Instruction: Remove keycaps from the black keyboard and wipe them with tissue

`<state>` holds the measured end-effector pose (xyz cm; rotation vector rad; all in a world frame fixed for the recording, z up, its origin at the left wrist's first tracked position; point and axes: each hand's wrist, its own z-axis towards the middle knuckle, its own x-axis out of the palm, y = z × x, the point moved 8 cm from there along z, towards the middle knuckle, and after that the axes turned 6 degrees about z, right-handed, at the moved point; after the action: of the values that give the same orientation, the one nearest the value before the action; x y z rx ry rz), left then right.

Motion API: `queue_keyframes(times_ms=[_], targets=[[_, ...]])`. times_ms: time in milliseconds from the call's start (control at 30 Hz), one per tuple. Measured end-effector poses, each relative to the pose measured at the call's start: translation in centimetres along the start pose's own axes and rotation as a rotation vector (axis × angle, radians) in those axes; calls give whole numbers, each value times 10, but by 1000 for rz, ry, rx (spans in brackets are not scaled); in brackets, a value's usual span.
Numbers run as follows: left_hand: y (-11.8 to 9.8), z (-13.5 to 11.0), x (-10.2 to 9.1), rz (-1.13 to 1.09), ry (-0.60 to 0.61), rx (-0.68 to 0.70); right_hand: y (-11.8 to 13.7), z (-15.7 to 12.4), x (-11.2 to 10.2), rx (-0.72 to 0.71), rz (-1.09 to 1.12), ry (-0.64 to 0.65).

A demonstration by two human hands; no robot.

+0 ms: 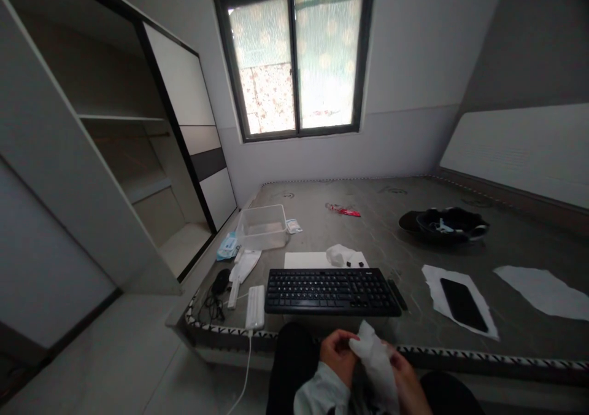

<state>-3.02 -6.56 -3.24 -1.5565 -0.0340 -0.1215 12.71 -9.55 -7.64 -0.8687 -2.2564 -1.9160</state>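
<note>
A crumpled white tissue [373,355] is between my hands, above my lap. My left hand [339,355] is closed, its fingertips pinching the tissue's left edge. On the tissue's other side, my right hand [405,373] is closed around it, with some fingers hidden behind the paper. Whether anything small is inside the tissue cannot be seen. Just beyond the hands a black keyboard [329,293] lies on the bed. Two small black pieces like keycaps [354,264] rest behind it on a white sheet [301,260], beside another crumpled tissue [339,255].
At left are a clear plastic box [262,234], a blue packet [227,247], a white power strip [255,307] and a black mouse [221,281]. A phone [464,304] lies on paper at right, before a black cap [448,223]. A red wrapper [345,210] is farther back.
</note>
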Motion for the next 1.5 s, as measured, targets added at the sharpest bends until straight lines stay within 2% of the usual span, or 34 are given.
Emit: queue_keyframes(times_ms=[100,233,367,467,567,700,833,967,1167,1333,1500], targets=[[-3,0,0,16,8,-6,2,-10,3,95,117,-4],[-8,-3,-4,-32,-69,-7,6,-16,17,127,185,62],[-2,-2,-3,-23,-70,-58,6,-16,24,67,68,131],[3,1,-4,-1,-77,-32,6,-13,24,-18,36,166],[9,4,-7,30,-117,-9,4,-11,26,-26,-9,209],[20,5,-9,112,-144,-39,8,-11,26,-22,-125,173],[27,5,-6,166,-61,-94,10,-13,24,-18,-110,97],[27,5,-6,187,-30,-89,8,-13,27,-15,-65,133],[26,5,-4,251,-9,-5,19,-13,27,-64,-164,163],[30,4,-3,191,-6,-38,25,-13,25,-84,-213,160],[31,4,6,195,87,-73,22,-9,15,-96,-249,110]])
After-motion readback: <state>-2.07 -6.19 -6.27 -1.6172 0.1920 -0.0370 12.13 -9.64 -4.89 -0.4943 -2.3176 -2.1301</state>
